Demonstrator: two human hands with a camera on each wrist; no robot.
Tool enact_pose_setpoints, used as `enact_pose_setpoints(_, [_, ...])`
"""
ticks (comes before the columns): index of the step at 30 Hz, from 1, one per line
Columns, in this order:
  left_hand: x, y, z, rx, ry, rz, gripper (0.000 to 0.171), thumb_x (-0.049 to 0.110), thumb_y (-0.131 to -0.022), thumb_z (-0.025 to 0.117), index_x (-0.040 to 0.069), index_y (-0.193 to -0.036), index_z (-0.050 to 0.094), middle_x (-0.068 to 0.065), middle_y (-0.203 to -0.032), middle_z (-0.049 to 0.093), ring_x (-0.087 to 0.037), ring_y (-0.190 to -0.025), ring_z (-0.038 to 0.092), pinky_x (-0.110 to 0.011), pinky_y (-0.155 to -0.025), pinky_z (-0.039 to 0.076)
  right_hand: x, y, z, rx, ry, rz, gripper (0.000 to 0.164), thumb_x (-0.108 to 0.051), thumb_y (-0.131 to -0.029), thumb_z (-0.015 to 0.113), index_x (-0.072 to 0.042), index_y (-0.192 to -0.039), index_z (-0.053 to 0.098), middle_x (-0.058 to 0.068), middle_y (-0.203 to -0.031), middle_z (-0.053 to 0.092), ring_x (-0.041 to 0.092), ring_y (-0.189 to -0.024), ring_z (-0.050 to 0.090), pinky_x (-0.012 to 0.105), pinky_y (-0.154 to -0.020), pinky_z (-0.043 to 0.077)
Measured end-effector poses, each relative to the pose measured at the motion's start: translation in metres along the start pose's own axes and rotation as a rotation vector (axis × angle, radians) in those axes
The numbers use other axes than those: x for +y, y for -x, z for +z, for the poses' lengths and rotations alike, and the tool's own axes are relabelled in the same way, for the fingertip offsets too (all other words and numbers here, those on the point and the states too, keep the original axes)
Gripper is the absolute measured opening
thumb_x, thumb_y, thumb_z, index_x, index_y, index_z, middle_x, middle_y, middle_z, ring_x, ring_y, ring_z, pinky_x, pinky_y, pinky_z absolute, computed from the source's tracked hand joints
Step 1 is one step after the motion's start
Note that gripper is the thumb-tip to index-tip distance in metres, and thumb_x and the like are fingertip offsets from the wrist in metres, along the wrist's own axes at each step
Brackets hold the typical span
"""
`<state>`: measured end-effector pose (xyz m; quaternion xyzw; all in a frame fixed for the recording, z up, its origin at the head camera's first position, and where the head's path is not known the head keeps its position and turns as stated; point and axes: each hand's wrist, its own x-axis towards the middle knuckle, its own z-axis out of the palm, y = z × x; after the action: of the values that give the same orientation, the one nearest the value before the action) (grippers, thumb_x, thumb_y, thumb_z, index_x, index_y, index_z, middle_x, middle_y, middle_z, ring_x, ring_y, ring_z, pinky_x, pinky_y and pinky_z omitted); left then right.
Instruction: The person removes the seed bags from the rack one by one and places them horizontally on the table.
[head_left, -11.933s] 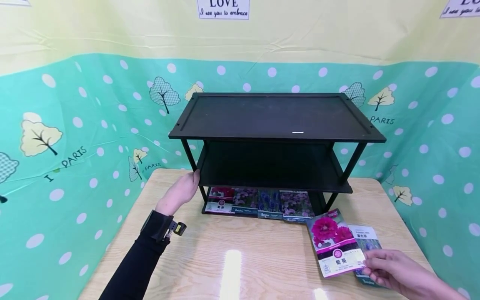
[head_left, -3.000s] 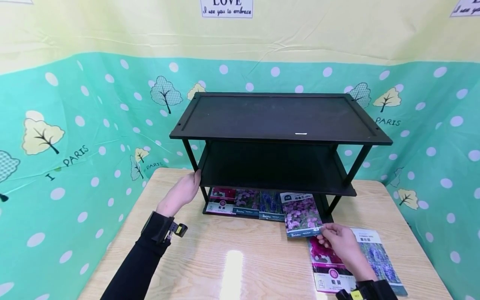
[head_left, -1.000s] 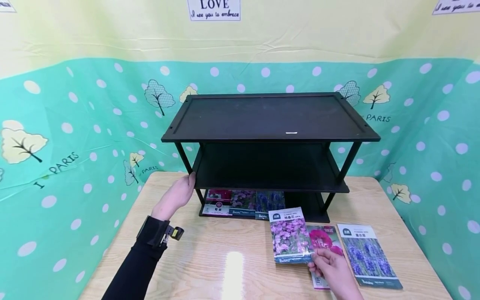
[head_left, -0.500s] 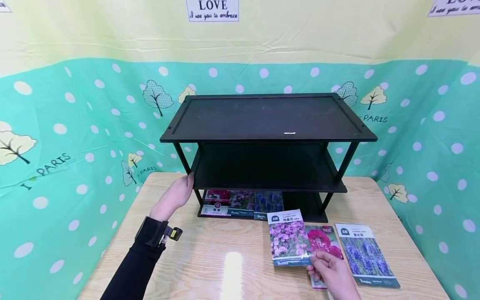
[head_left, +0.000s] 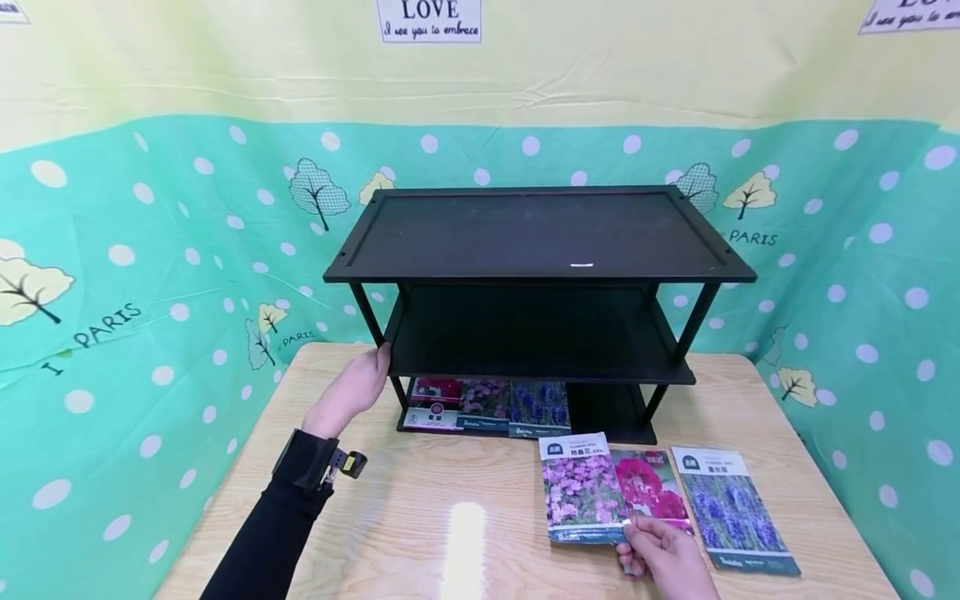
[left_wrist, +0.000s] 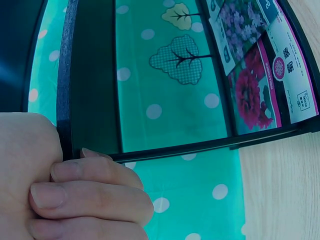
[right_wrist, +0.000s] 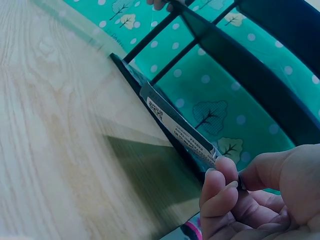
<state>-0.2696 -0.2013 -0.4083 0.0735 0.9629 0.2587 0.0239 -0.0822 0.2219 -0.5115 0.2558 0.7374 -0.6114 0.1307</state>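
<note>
My right hand (head_left: 667, 557) pinches the lower right corner of a seed packet (head_left: 583, 487) with pink-purple flowers. In the right wrist view this packet (right_wrist: 180, 131) is tilted above the table, its printed back showing. It partly covers a seed packet with magenta blooms (head_left: 651, 485) on the table. Right of that lies a blue-flowered seed packet (head_left: 735, 510). My left hand (head_left: 348, 392) grips the left end of the black rack's middle shelf (head_left: 525, 333) near the front post; in the left wrist view its fingers (left_wrist: 95, 197) curl around the edge.
The bottom shelf (head_left: 611, 412) bears a magenta-flowered packet (head_left: 435, 408), a purple-flowered packet (head_left: 483, 406) and a blue-flowered packet (head_left: 539, 407) at its left and middle. The rack's top board (head_left: 540, 233) overhangs these. A dotted curtain (head_left: 150, 250) surrounds the wooden table (head_left: 360, 508).
The magenta packet was laid down at the right. My right hand drew the pink-purple packet off the bottom shelf, then lower toward me. My left hand kept its grip on the rack.
</note>
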Motion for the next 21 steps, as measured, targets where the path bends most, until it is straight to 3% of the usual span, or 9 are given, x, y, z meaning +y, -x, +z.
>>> enact_pose_setpoints(3, [0.000, 0.000, 0.000, 0.000, 0.005, -0.002, 0.062, 0.038, -0.103, 0.010, -0.004, -0.132, 0.046, -0.019, -0.095, 0.061, -0.023, -0.075, 0.056, -0.037, -0.068, 0.047, 0.002, 0.001, 0.001, 0.000, -0.002, 0.002, 0.031, -0.012, -0.093, 0.055, 0.012, -0.112, 0.053, 0.012, -0.078, 0.069, 0.020, -0.070, 0.065, 0.031, -0.060, 0.053])
enact_pose_setpoints(9, [-0.001, -0.001, -0.001, 0.017, -0.031, 0.066, 0.055, 0.028, -0.104, 0.013, -0.008, -0.133, 0.043, -0.021, -0.093, 0.060, -0.024, -0.078, 0.058, -0.041, -0.072, 0.049, 0.007, 0.002, 0.003, -0.015, -0.016, 0.002, 0.029, -0.011, -0.092, 0.056, 0.012, -0.110, 0.054, 0.012, -0.076, 0.069, 0.021, -0.069, 0.065, 0.031, -0.057, 0.052])
enact_pose_setpoints(15, [-0.002, -0.001, -0.001, 0.011, -0.022, 0.041, 0.057, 0.031, -0.104, 0.013, -0.006, -0.135, 0.041, -0.023, -0.100, 0.060, -0.025, -0.080, 0.058, -0.042, -0.074, 0.049, 0.011, 0.000, 0.003, -0.033, -0.010, -0.003, 0.027, -0.011, -0.092, 0.056, 0.012, -0.107, 0.054, 0.013, -0.077, 0.069, 0.021, -0.069, 0.065, 0.030, -0.057, 0.052])
enact_pose_setpoints(21, [-0.002, -0.001, -0.001, 0.004, -0.016, 0.026, 0.060, 0.035, -0.103, 0.011, -0.004, -0.136, 0.041, -0.019, -0.089, 0.057, -0.024, -0.079, 0.057, -0.041, -0.074, 0.048, 0.014, -0.002, 0.002, -0.068, -0.001, 0.006, 0.025, -0.011, -0.093, 0.053, 0.011, -0.105, 0.057, 0.013, -0.080, 0.069, 0.020, -0.072, 0.065, 0.030, -0.060, 0.053])
